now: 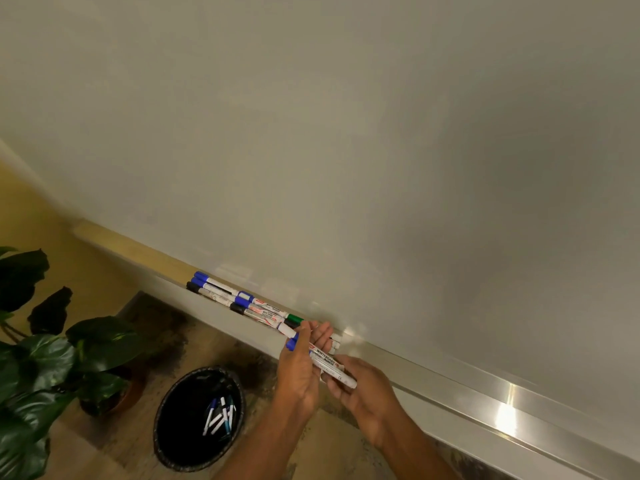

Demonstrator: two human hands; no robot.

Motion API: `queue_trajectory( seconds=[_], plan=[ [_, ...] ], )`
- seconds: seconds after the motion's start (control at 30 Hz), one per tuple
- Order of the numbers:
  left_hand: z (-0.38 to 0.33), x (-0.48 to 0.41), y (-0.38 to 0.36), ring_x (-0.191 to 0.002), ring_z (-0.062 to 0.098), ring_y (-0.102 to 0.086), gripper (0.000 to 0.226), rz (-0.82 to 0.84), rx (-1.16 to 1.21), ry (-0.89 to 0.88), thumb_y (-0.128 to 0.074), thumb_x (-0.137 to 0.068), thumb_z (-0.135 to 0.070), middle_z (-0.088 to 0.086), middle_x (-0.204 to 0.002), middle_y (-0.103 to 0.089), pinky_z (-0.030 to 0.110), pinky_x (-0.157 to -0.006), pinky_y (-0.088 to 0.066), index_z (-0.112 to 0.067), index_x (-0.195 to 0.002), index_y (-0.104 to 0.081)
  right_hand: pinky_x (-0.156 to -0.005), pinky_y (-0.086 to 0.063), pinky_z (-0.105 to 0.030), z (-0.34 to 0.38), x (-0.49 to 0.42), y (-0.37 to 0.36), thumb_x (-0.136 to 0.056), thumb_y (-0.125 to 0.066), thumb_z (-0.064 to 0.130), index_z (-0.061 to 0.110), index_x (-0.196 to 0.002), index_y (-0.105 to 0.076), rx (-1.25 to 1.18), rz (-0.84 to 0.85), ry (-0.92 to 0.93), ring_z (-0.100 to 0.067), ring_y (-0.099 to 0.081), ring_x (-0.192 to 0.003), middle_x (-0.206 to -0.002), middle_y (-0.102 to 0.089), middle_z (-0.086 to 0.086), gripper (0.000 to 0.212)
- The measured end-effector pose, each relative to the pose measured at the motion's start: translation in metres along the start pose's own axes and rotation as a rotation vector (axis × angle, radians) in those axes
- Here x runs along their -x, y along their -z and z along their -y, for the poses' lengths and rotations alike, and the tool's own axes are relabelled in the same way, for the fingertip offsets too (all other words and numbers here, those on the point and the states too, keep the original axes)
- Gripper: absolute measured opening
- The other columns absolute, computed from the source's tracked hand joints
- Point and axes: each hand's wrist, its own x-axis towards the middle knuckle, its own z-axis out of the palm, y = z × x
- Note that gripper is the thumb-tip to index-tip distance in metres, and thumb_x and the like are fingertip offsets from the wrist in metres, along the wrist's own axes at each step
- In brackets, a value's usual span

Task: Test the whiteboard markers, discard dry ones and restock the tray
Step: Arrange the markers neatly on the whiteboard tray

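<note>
A blank whiteboard (346,150) fills the upper view, with a metal marker tray (467,393) along its bottom edge. Several capped markers (239,299) with blue, black and green caps lie in the tray at its left part. My left hand (298,368) and my right hand (360,389) both hold one white marker with a blue cap (325,363) just in front of the tray. The left hand grips its capped end, the right hand its barrel end. My left fingers reach over the green-capped marker (294,318) in the tray.
A black round bin (166,420) stands on the floor below the tray and holds several discarded markers (220,415). A potted plant with big dark leaves (41,358) stands at the left. The floor is wood with dark stains.
</note>
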Motion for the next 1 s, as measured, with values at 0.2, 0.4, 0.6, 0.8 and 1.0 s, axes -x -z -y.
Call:
queue_trajectory(
  seconds=[0.2,0.4,0.6,0.8,1.0],
  plan=[
    [0.011,0.010,-0.005,-0.108,0.030,-0.073,0.028,0.058,-0.188,-0.018,-0.061,-0.100,-0.022,0.018,-0.109,-0.076,0.047,-0.106,-0.051,0.000,-0.116,-0.068,-0.070,-0.058,-0.028,0.011,0.001,0.014,-0.086,-0.068,-0.004,-0.006,-0.100,-0.071,-0.034,-0.068,0.064,-0.029,-0.070,-0.091,-0.097,-0.074,-0.021,0.015],
    [0.021,0.011,0.003,-0.117,0.019,-0.063,0.060,0.004,-0.623,-0.152,-0.068,-0.089,-0.051,0.002,-0.130,-0.067,0.035,-0.097,-0.054,-0.022,-0.140,-0.054,-0.075,-0.060,-0.031,0.027,-0.002,0.049,-0.084,-0.070,-0.006,0.002,-0.097,-0.073,0.146,-0.211,0.304,-0.029,-0.070,-0.095,-0.100,-0.071,-0.015,0.016],
    [0.040,-0.002,0.044,-0.151,0.027,-0.033,0.066,0.187,-1.405,-0.528,-0.040,-0.099,-0.062,-0.005,-0.163,-0.035,0.047,-0.122,-0.034,-0.032,-0.157,-0.032,-0.065,-0.056,-0.024,0.030,-0.020,0.095,-0.089,-0.068,0.004,0.009,-0.104,-0.072,0.337,-0.387,0.451,-0.024,-0.067,-0.092,-0.102,-0.070,-0.010,0.016],
    [0.062,0.006,0.042,-0.151,0.010,0.030,0.072,0.598,-1.892,-0.605,-0.004,-0.100,-0.063,-0.008,-0.165,0.029,0.034,-0.127,0.012,-0.029,-0.161,0.011,-0.074,-0.057,-0.028,0.019,-0.046,0.109,-0.092,-0.065,0.008,0.014,-0.100,-0.073,0.559,-0.466,0.484,-0.018,-0.066,-0.087,-0.097,-0.071,-0.006,0.013],
    [0.084,-0.012,0.037,-0.151,0.022,0.033,0.075,0.665,-2.135,-0.577,-0.016,-0.104,-0.053,0.005,-0.164,0.032,0.045,-0.128,0.005,-0.016,-0.158,0.020,-0.072,-0.047,-0.022,0.008,-0.066,0.110,-0.088,-0.066,0.009,0.016,-0.094,-0.074,0.729,-0.439,0.475,-0.015,-0.066,-0.087,-0.092,-0.072,0.001,0.013]
  ],
)
